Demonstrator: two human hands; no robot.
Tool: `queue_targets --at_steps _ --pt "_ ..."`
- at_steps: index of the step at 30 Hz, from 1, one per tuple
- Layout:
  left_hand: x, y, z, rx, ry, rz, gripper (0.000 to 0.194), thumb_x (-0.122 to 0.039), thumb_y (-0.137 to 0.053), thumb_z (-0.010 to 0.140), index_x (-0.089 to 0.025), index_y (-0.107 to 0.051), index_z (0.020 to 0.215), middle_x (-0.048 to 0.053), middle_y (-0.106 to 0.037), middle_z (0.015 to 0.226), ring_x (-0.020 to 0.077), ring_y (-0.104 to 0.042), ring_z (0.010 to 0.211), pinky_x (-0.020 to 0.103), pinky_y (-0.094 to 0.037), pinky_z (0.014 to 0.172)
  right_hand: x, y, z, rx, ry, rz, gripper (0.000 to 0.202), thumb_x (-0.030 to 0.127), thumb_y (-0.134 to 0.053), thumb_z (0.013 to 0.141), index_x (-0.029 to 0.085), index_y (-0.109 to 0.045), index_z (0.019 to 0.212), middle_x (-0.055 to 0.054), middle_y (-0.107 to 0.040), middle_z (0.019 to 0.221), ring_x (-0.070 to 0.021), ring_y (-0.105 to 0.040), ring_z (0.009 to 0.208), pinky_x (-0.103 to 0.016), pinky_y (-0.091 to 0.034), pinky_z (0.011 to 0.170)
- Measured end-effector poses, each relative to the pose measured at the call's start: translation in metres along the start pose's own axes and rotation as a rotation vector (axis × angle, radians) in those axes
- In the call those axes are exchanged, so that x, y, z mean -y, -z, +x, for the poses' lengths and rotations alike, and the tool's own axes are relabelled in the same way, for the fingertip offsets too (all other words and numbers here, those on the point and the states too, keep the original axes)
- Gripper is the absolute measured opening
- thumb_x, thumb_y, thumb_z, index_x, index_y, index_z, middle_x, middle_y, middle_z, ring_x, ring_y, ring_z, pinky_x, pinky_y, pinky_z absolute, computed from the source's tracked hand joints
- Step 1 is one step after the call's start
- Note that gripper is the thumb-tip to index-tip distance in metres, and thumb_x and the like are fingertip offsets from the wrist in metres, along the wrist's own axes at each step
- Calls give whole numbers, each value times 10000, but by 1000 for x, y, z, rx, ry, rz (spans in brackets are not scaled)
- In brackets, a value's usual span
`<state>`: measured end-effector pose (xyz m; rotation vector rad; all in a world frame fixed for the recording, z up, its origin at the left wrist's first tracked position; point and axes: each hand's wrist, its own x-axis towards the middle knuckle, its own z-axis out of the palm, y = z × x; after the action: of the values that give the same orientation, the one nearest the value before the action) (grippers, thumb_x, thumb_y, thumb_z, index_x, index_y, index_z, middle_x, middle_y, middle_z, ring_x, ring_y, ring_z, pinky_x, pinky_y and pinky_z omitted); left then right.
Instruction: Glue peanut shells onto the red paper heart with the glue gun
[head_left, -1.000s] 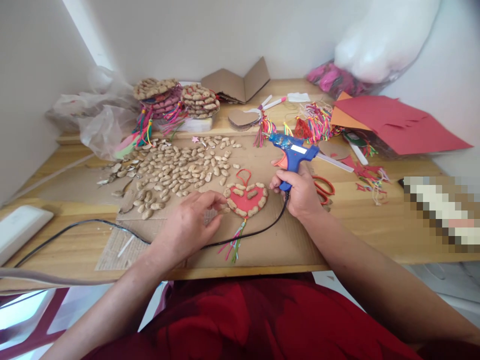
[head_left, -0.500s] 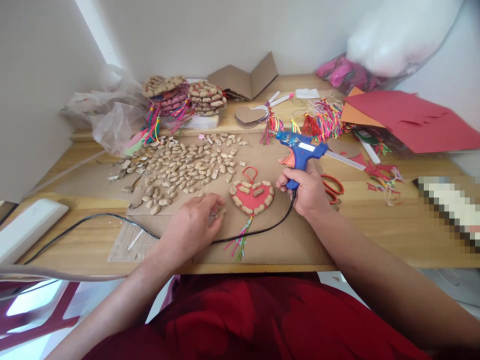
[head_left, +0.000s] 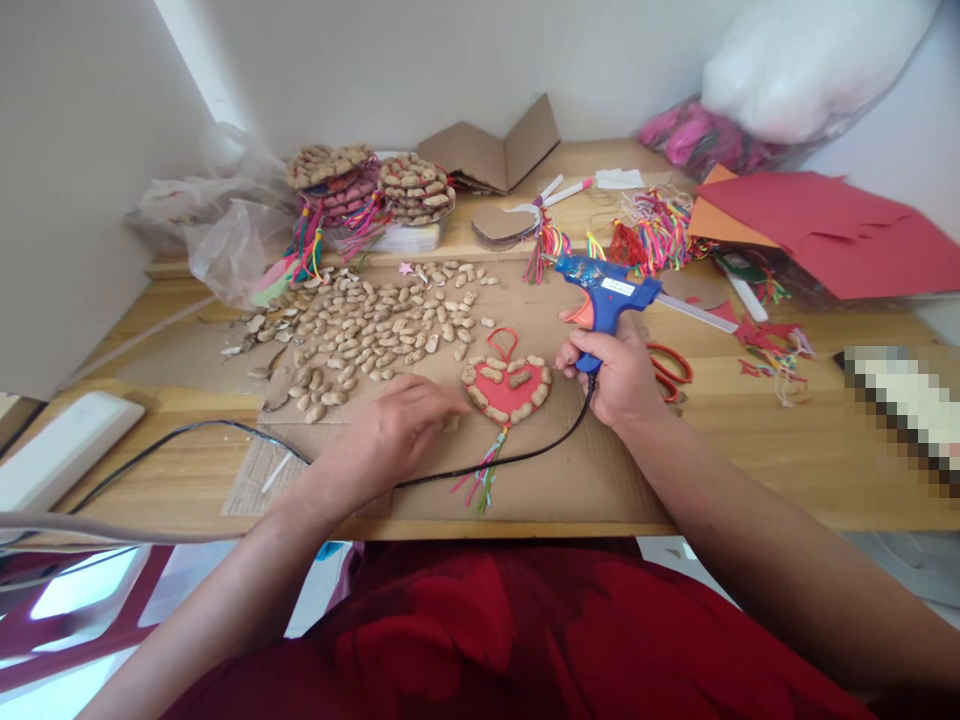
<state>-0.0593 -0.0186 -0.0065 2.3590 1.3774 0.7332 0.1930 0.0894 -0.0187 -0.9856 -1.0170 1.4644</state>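
Observation:
My right hand is wrapped around the handle of a blue glue gun, its nozzle pointing up and to the left, a glue stick jutting from its back. A red heart lies flat on the cardboard sheet, edged with peanuts, two more inside its top. It has a red loop above and a colourful tassel below. Just left of the heart, my left hand has its fingers closed together on a peanut, mostly hidden by the fingers.
Loose peanuts spread over the cardboard's left. The gun's black cord crosses below the heart. Red-handled scissors lie beside my right hand. Finished peanut pieces, cardboard hearts, tassels and red sheets sit farther back.
My left hand's fingers have stretched right, closer to the heart's left edge. The glue gun stays raised in my right hand. The whole view has shifted slightly.

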Motion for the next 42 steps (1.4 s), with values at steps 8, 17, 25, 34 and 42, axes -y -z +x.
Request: queue_targets --at_steps 8,17,25,34,42 --pt "12 -3 -6 43 -16 80 195 -177 -574 984 -223 -762 966 50 -757 929 212 -684 910 369 -546 843 -2 0 1 19 5 30 205 220 -682 715 233 -667 920 35 -573 515 -159 -517 513 -291 -316 492" --pt "-1 3 -1 109 -76 17 249 -124 -564 982 -239 -764 1075 38 -772 1090 191 -679 1011 336 -538 908 0 0 -1 10 -7 1 202 229 -679 716 240 -661 917 24 -563 540 -164 -506 505 -300 -300 490" --pt "11 -15 -6 -19 33 49 129 -220 -644 959 -241 -769 936 45 -765 941 205 -688 909 346 -546 839 -2 1 1 15 -12 9 231 251 -692 696 240 -660 925 44 -560 530 -156 -504 505 -296 -311 496" --pt "10 7 -7 -9 197 92 249 -342 -578 1010 -248 -798 938 44 -775 930 208 -695 917 353 -545 876 1 -2 -1 7 -13 -7 245 246 -689 693 223 -647 933 41 -564 531 -153 -511 495 -287 -281 468" --pt "1 -8 -8 -28 79 27 169 -212 -634 960 -244 -763 1065 52 -776 1057 219 -697 1012 374 -551 929 0 0 -1 5 -12 27 230 244 -725 700 232 -634 910 49 -566 530 -149 -519 499 -280 -315 485"
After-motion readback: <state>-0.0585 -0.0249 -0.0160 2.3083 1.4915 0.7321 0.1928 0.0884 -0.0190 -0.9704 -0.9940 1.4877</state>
